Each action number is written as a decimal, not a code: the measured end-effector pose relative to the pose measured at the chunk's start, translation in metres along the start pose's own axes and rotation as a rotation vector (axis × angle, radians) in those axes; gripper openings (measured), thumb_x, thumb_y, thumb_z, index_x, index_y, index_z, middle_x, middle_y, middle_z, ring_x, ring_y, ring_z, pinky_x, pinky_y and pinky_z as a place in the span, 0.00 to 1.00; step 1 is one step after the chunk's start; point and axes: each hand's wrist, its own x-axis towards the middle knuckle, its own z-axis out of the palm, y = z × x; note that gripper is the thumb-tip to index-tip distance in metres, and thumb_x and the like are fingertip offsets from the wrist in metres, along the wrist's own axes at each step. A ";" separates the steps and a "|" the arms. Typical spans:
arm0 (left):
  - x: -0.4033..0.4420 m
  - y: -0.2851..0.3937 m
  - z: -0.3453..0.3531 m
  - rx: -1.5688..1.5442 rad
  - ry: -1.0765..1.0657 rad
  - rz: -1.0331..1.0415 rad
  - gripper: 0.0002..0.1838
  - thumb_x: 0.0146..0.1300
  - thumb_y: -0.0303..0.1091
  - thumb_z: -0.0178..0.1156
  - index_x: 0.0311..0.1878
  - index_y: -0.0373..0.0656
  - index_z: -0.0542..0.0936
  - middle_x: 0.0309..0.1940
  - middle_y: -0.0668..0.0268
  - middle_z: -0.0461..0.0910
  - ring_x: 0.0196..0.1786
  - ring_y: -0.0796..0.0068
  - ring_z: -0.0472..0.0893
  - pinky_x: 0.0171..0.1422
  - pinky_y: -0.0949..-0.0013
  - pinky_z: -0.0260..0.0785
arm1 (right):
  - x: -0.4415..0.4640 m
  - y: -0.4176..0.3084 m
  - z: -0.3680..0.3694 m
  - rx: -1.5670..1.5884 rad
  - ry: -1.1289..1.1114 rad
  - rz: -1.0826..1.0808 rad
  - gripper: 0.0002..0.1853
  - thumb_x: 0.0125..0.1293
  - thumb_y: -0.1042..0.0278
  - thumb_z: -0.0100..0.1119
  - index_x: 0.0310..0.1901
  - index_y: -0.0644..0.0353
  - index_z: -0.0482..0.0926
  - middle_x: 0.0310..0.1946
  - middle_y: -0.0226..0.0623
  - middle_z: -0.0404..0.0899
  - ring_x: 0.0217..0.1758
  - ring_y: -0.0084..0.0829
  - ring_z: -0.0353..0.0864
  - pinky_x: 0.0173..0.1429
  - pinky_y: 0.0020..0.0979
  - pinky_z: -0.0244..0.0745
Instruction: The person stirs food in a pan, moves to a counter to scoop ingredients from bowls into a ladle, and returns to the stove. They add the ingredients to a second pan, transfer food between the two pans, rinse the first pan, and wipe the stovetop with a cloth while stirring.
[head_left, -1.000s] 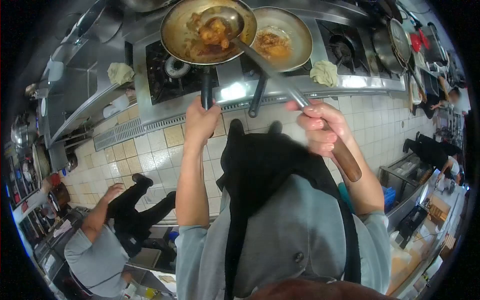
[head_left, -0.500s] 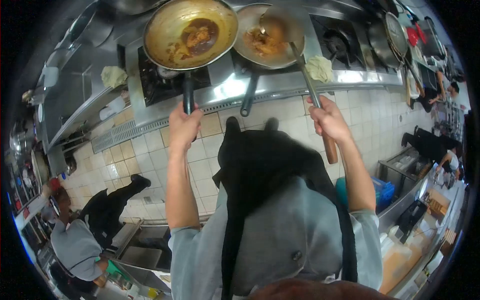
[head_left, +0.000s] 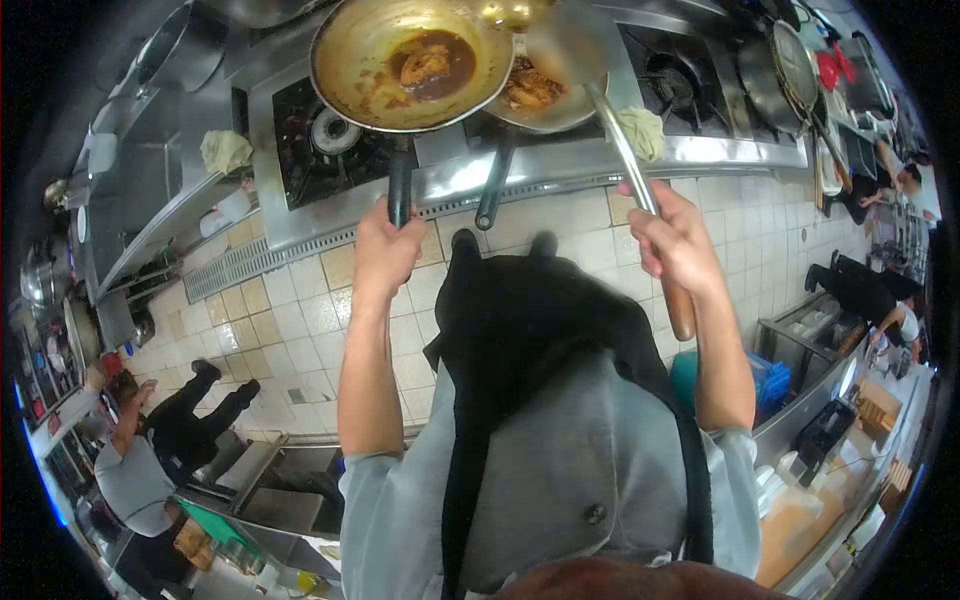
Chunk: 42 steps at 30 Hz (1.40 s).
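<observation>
Now, we've got both hands busy at the stove (head_left: 560,160): the left hand (head_left: 389,250) is wrapped round the black handle of the left pan (head_left: 345,60), and the right hand (head_left: 668,240) is gripping the ladle (head_left: 622,135) by its metal shaft, wooden end poking out below. How far along are we? Midway, we'd judge: browned food (head_left: 530,88) already lies in the right pan (head_left: 565,119), while a portion (head_left: 427,66) sits in dark sauce (head_left: 458,78) in the left pan, so neither one is cleared.

And here's where our view gets tricky! The ladle's bowl is a blur over the right pan, so we can't tell what it carries. The left pan hides part of the right one, and its far rim runs to the top edge; whether it rests on the stove or hangs lifted, we can't say.
</observation>
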 end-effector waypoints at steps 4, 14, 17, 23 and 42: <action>-0.005 0.004 0.012 -0.015 0.005 -0.001 0.07 0.60 0.28 0.61 0.40 0.39 0.77 0.22 0.70 0.75 0.20 0.82 0.73 0.23 0.73 0.63 | 0.026 0.015 0.023 -0.094 -0.054 -0.038 0.17 0.70 0.73 0.54 0.60 0.65 0.74 0.20 0.23 0.68 0.13 0.17 0.64 0.18 0.24 0.60; 0.010 0.006 0.022 0.304 0.080 0.168 0.08 0.59 0.32 0.62 0.39 0.38 0.79 0.26 0.64 0.78 0.29 0.73 0.76 0.36 0.66 0.69 | 0.023 0.000 0.061 0.129 -0.315 0.188 0.17 0.70 0.73 0.50 0.59 0.64 0.71 0.21 0.25 0.67 0.13 0.20 0.64 0.17 0.26 0.62; 0.016 0.004 0.019 0.375 0.088 0.208 0.10 0.57 0.33 0.63 0.40 0.38 0.80 0.26 0.60 0.79 0.30 0.70 0.78 0.38 0.64 0.71 | 0.011 -0.012 0.065 0.247 -0.404 0.268 0.17 0.70 0.73 0.50 0.59 0.64 0.71 0.21 0.25 0.66 0.12 0.19 0.63 0.16 0.25 0.60; 0.014 0.016 0.001 0.321 0.077 0.113 0.15 0.56 0.35 0.63 0.42 0.33 0.79 0.30 0.50 0.82 0.35 0.53 0.83 0.42 0.58 0.73 | 0.000 -0.030 0.060 0.595 -0.441 0.449 0.19 0.71 0.73 0.48 0.61 0.69 0.70 0.19 0.22 0.60 0.09 0.16 0.57 0.11 0.24 0.50; 0.002 -0.006 -0.032 -0.097 -0.007 -0.101 0.07 0.60 0.26 0.62 0.42 0.40 0.76 0.22 0.72 0.73 0.20 0.83 0.71 0.22 0.74 0.60 | 0.009 0.007 0.006 0.296 -0.093 0.130 0.19 0.70 0.70 0.50 0.60 0.65 0.71 0.20 0.24 0.65 0.10 0.16 0.57 0.13 0.24 0.53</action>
